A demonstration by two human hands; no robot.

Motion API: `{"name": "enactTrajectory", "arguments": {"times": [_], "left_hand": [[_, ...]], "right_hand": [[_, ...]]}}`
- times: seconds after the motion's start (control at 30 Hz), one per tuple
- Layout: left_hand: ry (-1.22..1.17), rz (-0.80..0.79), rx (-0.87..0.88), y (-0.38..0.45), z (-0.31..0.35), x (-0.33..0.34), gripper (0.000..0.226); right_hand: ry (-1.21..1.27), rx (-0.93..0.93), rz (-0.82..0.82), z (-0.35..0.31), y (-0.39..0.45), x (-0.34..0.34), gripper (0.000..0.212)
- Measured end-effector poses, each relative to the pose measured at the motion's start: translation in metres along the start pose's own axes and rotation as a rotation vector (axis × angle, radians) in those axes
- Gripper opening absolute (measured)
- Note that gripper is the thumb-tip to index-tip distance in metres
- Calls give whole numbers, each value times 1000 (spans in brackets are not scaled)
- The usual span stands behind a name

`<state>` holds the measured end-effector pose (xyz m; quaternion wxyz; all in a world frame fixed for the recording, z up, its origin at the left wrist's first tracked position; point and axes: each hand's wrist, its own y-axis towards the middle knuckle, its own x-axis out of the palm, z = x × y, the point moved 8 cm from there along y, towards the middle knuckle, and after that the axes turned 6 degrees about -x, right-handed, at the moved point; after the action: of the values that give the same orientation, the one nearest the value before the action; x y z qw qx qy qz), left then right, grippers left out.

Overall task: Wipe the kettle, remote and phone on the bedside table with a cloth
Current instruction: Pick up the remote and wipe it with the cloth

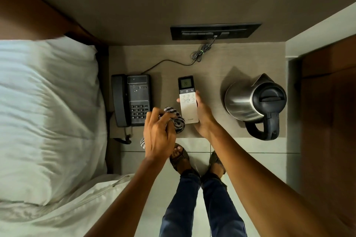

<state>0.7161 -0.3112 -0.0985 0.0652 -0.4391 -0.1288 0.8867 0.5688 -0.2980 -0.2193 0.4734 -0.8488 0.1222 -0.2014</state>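
My right hand (204, 119) holds a white remote (187, 100) with a dark lit screen, cradled from below and the right, over the middle of the bedside table (169, 67). My left hand (159, 134) grips a bunched checked cloth (176, 119) that touches the remote's lower left edge; a loose end hangs below my wrist. A black corded phone (132, 100) lies at the table's left. A steel kettle (254, 104) with black lid and handle stands at the right.
A black switch panel (213, 31) is set in the wall behind, with a bundled phone cord (200, 54) trailing across the table. A white pillow and bed (48, 111) lie to the left. A wooden panel (329, 102) stands on the right.
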Motion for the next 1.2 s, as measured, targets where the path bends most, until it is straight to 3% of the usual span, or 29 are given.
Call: {"name": "enactTrajectory", "arguments": {"times": [0.23, 0.37, 0.43, 0.57, 0.83, 1.0, 1.1, 1.2], "left_hand": [[-4, 17, -2, 1, -11, 0, 32], [-8, 24, -24, -2, -21, -4, 29], [-15, 33, -33, -3, -24, -6, 28], [-29, 45, -68, -2, -26, -8, 26], [-78, 57, -81, 7, -27, -15, 28], [-157, 119, -157, 12, -45, -32, 26], [-253, 204, -311, 30, -61, -44, 21], [-155, 286, -311, 72, -61, -58, 32]], "right_hand": [[-248, -45, 194, 5, 4, -5, 80], [-259, -183, 213, -2, 7, -2, 51], [-291, -225, 222, -5, 9, 0, 46], [-408, -309, 354, -11, 8, -4, 53], [-505, -431, 474, -17, 8, -10, 34], [-569, -587, 536, -26, -13, -5, 41], [-710, -729, 387, -26, -18, 27, 43], [-733, -636, 87, -12, -7, 72, 51]]}}
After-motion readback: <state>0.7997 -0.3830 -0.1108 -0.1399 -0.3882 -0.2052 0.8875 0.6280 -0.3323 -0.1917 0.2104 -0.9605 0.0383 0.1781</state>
